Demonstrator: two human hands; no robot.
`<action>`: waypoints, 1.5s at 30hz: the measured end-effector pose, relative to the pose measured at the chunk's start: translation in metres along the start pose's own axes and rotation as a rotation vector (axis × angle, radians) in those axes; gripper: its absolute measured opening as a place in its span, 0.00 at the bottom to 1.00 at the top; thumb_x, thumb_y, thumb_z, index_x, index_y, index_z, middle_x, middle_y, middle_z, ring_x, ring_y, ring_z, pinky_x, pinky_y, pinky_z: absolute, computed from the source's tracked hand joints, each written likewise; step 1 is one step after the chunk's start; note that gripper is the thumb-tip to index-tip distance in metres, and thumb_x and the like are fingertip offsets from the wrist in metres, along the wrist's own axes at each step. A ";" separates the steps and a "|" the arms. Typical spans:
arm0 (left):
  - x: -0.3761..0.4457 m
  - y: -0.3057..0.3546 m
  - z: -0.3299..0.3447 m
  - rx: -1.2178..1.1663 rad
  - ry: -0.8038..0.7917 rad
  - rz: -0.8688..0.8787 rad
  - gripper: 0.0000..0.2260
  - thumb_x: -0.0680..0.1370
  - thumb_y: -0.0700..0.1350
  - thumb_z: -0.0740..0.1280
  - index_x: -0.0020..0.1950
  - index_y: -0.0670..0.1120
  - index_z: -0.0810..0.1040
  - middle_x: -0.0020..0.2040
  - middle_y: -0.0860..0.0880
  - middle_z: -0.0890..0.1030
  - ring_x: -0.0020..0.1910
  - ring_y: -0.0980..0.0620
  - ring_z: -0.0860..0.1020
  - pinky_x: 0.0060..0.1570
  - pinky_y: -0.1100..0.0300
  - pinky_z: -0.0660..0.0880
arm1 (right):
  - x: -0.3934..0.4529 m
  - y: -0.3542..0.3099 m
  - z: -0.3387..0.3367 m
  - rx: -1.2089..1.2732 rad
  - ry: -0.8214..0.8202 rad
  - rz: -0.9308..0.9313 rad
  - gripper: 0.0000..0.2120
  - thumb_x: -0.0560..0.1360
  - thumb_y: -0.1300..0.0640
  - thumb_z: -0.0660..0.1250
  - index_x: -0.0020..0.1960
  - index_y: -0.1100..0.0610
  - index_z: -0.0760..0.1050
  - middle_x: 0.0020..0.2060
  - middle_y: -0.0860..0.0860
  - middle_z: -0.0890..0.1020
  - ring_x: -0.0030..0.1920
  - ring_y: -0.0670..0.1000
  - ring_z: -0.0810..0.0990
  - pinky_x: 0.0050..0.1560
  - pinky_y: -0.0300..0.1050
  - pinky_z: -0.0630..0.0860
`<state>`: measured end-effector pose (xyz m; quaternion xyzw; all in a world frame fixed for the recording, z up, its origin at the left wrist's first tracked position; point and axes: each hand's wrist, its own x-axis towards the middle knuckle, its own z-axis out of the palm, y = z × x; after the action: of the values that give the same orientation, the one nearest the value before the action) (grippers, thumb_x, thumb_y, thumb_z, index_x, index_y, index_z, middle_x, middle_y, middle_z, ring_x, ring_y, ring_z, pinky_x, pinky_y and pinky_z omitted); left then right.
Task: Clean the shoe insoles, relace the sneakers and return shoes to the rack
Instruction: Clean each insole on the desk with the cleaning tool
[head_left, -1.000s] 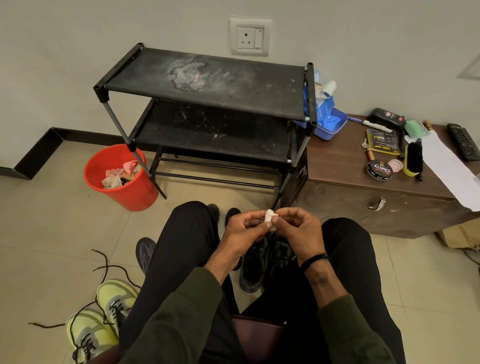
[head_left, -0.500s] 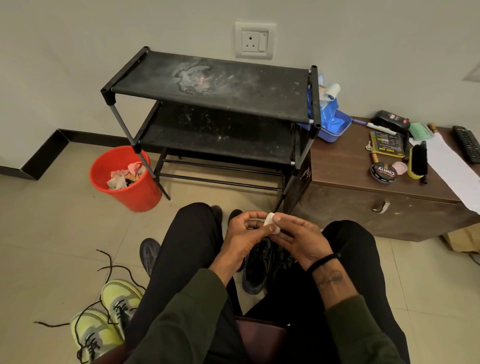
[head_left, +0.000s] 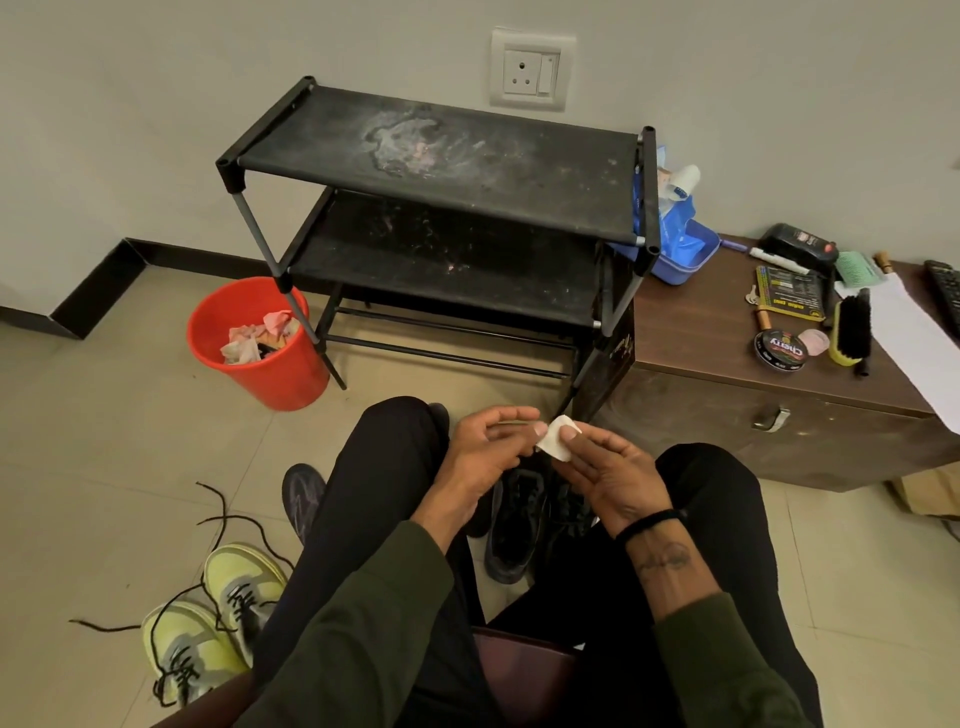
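Head view, seated over the floor: we hold a small white pad (head_left: 556, 445) between both hands above our knees. Our right hand (head_left: 605, 475) pinches it, thumb pressed on its face and fingers behind, while our left hand (head_left: 485, 454) meets it only at the thumb tip on its left edge, the other fingers curled loosely apart. Directly beneath our hands, between our black trouser legs, a pair of black shoes (head_left: 519, 522) stands on the tiled floor, partly hidden by our wrists. A dark insole (head_left: 303, 498) lies just left of our left knee. Farther left, near our left elbow, two yellow-green sneakers (head_left: 218, 618) sit side by side with black laces (head_left: 223, 519) trailing loose across the tiles. Ahead of us stands the black shoe rack (head_left: 441, 171), its two dusty fabric shelves bare. A red bucket (head_left: 270, 374) of crumpled scraps sits at its left leg, and a brown cabinet (head_left: 727, 364) to its right carries a polish tin (head_left: 780, 351), a brush (head_left: 852, 335) and a blue tub (head_left: 680, 257).
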<state>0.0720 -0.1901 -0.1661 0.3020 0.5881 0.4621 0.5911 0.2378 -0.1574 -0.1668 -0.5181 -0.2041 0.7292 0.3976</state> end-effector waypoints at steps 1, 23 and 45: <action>-0.001 -0.002 0.001 0.029 -0.027 0.007 0.12 0.76 0.48 0.76 0.59 0.51 0.84 0.50 0.50 0.87 0.50 0.53 0.84 0.55 0.56 0.80 | 0.000 0.000 0.000 -0.022 0.005 -0.010 0.12 0.71 0.65 0.75 0.54 0.65 0.82 0.50 0.63 0.86 0.47 0.56 0.87 0.49 0.47 0.84; -0.001 -0.011 0.006 0.001 0.036 -0.042 0.16 0.73 0.43 0.79 0.59 0.49 0.83 0.50 0.50 0.87 0.48 0.57 0.84 0.46 0.61 0.77 | -0.004 0.003 0.003 -0.039 -0.046 -0.043 0.18 0.67 0.66 0.76 0.56 0.66 0.79 0.56 0.65 0.83 0.56 0.60 0.84 0.56 0.49 0.82; 0.070 0.006 -0.150 0.038 0.467 -0.128 0.15 0.78 0.44 0.73 0.64 0.43 0.79 0.52 0.46 0.84 0.45 0.51 0.83 0.36 0.64 0.79 | 0.015 0.010 0.065 0.040 -0.135 0.068 0.14 0.73 0.71 0.70 0.58 0.63 0.79 0.50 0.63 0.85 0.51 0.63 0.86 0.49 0.49 0.84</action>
<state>-0.0837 -0.1523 -0.2087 0.1602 0.7354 0.4700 0.4611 0.1722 -0.1440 -0.1578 -0.4665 -0.1980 0.7794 0.3684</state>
